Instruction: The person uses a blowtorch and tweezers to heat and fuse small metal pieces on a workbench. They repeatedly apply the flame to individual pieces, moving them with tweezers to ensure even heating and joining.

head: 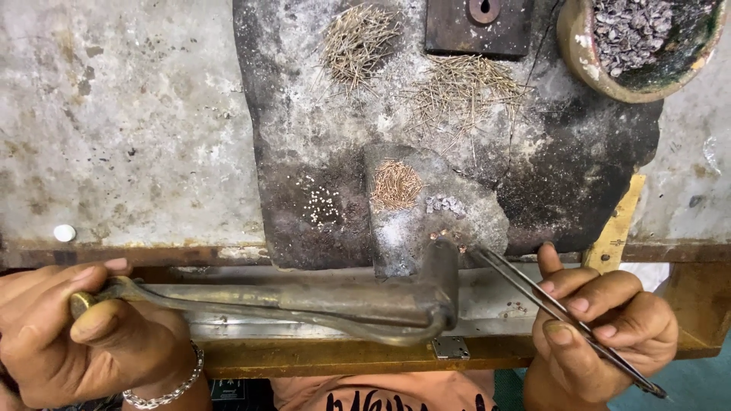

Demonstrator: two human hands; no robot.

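A person's left hand (84, 335) is closed around the handle end of a brass torch (304, 301), whose bent nozzle points up at the near edge of a charred slab (579, 175). The right hand (601, 327) pinches tweezers (563, 316) between thumb and fingers; the tips reach up and left, ending just right of the nozzle at the slab's edge, near a few tiny copper-coloured bits (445, 237). Beyond the tips lie a small heap of short pins (396, 185), grey links (445, 203) and white beads (324, 204). Farther off sit two larger wire piles (464, 91), a dark metal block (476, 27) and a clay bowl (582, 49) of grey fragments. A bead bracelet (171, 388) circles the left wrist.
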